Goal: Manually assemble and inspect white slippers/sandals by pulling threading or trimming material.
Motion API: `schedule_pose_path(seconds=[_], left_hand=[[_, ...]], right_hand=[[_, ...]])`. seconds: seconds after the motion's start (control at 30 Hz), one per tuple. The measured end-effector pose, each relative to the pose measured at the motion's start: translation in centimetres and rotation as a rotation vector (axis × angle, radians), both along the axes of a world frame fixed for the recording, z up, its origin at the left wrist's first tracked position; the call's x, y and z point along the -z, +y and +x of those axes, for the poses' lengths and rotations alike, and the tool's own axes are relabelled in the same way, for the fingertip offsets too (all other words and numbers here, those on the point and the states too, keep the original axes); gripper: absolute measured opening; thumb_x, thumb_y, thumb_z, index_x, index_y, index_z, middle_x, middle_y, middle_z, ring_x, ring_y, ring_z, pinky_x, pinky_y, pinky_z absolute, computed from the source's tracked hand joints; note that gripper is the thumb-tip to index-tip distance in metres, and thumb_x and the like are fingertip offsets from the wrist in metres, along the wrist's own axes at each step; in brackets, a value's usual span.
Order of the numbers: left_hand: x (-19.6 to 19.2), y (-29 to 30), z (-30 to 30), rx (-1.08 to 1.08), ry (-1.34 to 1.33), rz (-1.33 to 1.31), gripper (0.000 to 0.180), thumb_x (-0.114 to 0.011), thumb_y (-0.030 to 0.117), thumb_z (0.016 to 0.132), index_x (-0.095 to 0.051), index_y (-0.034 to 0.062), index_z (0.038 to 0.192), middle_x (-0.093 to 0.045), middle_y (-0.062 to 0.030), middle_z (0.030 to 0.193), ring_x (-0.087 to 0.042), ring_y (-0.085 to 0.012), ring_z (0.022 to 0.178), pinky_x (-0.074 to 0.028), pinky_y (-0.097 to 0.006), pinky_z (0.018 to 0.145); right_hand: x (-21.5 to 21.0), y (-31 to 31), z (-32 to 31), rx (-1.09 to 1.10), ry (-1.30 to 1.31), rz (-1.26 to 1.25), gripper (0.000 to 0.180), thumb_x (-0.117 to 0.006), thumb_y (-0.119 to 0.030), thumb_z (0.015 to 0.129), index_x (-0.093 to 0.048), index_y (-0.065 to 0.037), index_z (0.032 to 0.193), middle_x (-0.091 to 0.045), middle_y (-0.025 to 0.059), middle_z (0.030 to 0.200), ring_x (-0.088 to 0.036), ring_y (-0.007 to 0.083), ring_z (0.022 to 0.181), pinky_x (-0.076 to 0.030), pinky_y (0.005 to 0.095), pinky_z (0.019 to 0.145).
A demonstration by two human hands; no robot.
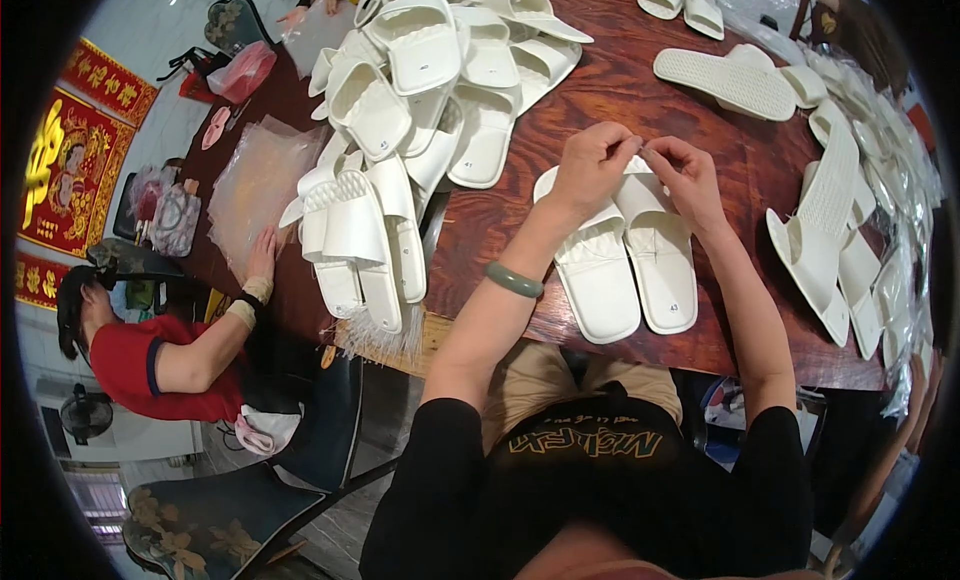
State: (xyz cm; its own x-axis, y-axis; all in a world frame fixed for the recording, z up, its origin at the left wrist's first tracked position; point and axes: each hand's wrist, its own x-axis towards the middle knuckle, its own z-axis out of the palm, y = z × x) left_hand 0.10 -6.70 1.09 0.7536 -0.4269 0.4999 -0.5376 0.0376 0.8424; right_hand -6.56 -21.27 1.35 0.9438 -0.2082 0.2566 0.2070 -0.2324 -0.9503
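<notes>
Both hands (592, 168) at slippers (662, 290) (white, paired)

White open-toed plastic slippers (597, 295), smooth and matt, on a glossy red-brown wooden table (610, 85).
Beyond the right hand (688, 180), a long white plastic sole (725, 82) looks rough, finely patterned; farther right, clear crinkled plastic film (908, 205) shines. Behind the left hand (592, 170), a round green bangle (514, 280) looks polished, stone-like; well left, flat clear plastic sheets (260, 170) gleam.
</notes>
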Motion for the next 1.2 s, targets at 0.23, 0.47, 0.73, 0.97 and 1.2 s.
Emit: schedule_pose_path(seconds=[0.23, 0.47, 0.73, 0.97, 1.2], left_hand=[[0.0, 0.2, 0.0, 0.006, 0.024, 0.055, 0.013, -0.061, 0.012, 0.080, -0.062, -0.0013, 0.080, -0.059, -0.0133, 0.070, -0.056, -0.0223, 0.061, -0.043, -0.032, 0.057], [-0.3, 0.2, 0.0, -0.013, 0.000, 0.059, 0.014, -0.061, 0.013, 0.080, -0.061, -0.0016, 0.079, -0.059, -0.0138, 0.070, -0.056, -0.0238, 0.062, -0.042, -0.033, 0.057], [0.0, 0.4, 0.2, 0.014, -0.089, 0.119, 0.015, -0.059, 0.012, 0.084, -0.062, -0.0023, 0.082, -0.059, -0.0049, 0.070, -0.051, -0.0094, 0.064, -0.042, -0.025, 0.059], [1.2, 0.1, 1.0, 0.039, 0.061, 0.077, 0.019, -0.060, 0.017, 0.088, -0.065, -0.0018, 0.088, -0.063, -0.0022, 0.081, -0.056, -0.0070, 0.076, -0.045, -0.022, 0.068], [-3.3, 3.0, 1.2, 0.339, 0.493, -0.553, 0.011, -0.055, 0.009, 0.089, -0.058, 0.0030, 0.080, -0.045, 0.0019, 0.061, -0.040, -0.0096, 0.054, -0.038, -0.023, 0.053]], right_hand=[[0.4, -0.1, 0.2, 0.043, -0.028, -0.150, 0.013, -0.062, -0.011, 0.084, -0.064, 0.002, 0.088, -0.059, -0.0019, 0.074, -0.049, 0.0033, 0.066, -0.040, 0.0193, 0.059], [0.3, -0.2, 0.0, -0.055, 0.003, 0.001, 0.014, -0.062, -0.011, 0.084, -0.064, 0.002, 0.088, -0.060, -0.0019, 0.075, -0.049, 0.0036, 0.067, -0.040, 0.0195, 0.059], [-0.1, 0.1, 0.1, 0.041, -0.028, -0.156, 0.016, -0.061, -0.014, 0.084, -0.063, 0.002, 0.084, -0.057, -0.0024, 0.066, -0.047, 0.0035, 0.061, -0.039, 0.0212, 0.054], [2.7, -2.4, 1.7, 0.023, 0.067, -0.194, 0.026, -0.061, -0.026, 0.085, -0.066, 0.000, 0.088, -0.062, 0.0016, 0.072, -0.052, 0.0041, 0.066, -0.043, 0.0229, 0.058], [5.7, -3.7, 3.1, -0.162, -0.036, 0.087, 0.018, -0.067, -0.013, 0.079, -0.065, 0.000, 0.093, -0.065, 0.0024, 0.082, -0.058, 0.0102, 0.076, -0.047, 0.0262, 0.069]])
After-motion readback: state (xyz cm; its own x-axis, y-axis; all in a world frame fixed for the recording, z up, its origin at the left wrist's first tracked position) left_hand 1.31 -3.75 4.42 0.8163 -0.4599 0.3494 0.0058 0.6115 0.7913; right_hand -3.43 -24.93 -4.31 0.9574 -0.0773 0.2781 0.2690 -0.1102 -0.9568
